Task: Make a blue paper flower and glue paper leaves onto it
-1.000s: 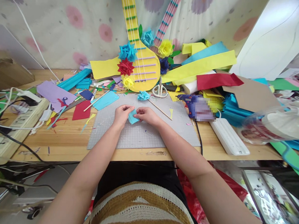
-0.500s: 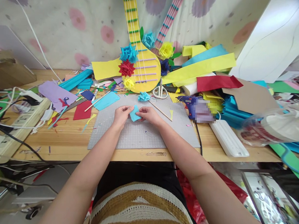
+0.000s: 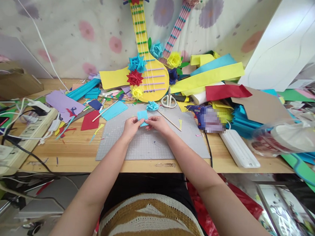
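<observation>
A small piece of light blue paper [image 3: 142,114] is pinched between both hands above the grey cutting mat [image 3: 130,146]. My left hand [image 3: 132,126] grips its lower left edge with thumb and fingers. On its lower right side my right hand [image 3: 158,124] has its fingers closed, partly hiding the sheet. Just beyond the hands lies a blue paper flower [image 3: 152,106] at the end of a thin wooden stick [image 3: 170,120]. Left of the mat's middle rests a larger light blue paper piece [image 3: 114,110].
Behind stands a yellow paper guitar [image 3: 155,88] with flowers. Scissors [image 3: 169,100] lie at the mat's back edge, a glue gun [image 3: 199,114] right of them. A white power strip [image 3: 241,149] is at right, another power strip [image 3: 39,137] with cables at left. Red paper [image 3: 90,120] lies left.
The light blue paper has turned more upright and square to me in my hands. My view has tilted up slightly, showing more of the guitar necks.
</observation>
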`<state>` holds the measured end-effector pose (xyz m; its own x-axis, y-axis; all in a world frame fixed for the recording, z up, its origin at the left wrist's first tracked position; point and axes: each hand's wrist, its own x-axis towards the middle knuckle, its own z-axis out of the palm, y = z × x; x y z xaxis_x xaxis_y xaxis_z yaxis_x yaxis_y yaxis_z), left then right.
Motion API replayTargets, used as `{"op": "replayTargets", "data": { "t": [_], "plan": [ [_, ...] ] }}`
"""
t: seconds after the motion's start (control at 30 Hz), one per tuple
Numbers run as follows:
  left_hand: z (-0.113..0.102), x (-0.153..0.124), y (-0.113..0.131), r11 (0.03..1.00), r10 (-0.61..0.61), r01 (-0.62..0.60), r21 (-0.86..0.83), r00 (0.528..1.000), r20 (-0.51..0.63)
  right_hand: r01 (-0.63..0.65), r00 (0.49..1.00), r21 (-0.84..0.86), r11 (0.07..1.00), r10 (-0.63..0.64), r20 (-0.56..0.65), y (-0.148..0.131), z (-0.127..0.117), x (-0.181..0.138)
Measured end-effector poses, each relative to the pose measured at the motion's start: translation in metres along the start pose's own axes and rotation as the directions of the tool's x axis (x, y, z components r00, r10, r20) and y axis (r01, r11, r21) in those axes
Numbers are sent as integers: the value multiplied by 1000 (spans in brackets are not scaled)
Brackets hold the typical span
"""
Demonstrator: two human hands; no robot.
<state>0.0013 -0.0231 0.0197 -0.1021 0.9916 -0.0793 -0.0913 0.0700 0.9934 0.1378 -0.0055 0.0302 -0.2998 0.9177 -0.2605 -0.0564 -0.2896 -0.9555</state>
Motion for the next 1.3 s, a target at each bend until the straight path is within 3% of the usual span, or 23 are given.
{"op": "replayTargets", "data": {
  "t": [0.13,0.37,0.53,0.6,0.7,0.8,0.9,1.1,1.3],
  "plan": [
    [-3,2,-3,997,57,-53,59,996,-63,-43,999,-10,999,43,32,-3,-2,-1],
    [-1,2,2,999,3,-6,-42,997,-74,-64,998,-22,998,64,13,-7,5,0],
    [2,6,0,998,-15,5,-67,988,-154,-32,999,-221,975,32,-5,-19,-9,2],
    [1,9,0,998,-16,6,-65,989,-144,48,981,-411,910,-120,-151,-28,-30,6],
    [0,12,-1,999,20,-21,-26,999,-50,-7,847,-779,626,-411,-338,-36,-66,16],
    [-1,13,-1,994,92,-92,56,996,9,-142,854,-929,340,-433,-289,-33,-87,28],
    [-3,14,0,987,105,-109,116,994,32,-143,872,-977,161,-447,-201,-26,-89,35],
    [-12,10,5,996,-69,52,73,962,263,-311,847,-944,108,-420,-326,-29,-82,40],
    [-18,9,7,987,-130,98,128,954,271,-406,832,-899,161,-342,-437,-37,-82,52]
  ]
}}
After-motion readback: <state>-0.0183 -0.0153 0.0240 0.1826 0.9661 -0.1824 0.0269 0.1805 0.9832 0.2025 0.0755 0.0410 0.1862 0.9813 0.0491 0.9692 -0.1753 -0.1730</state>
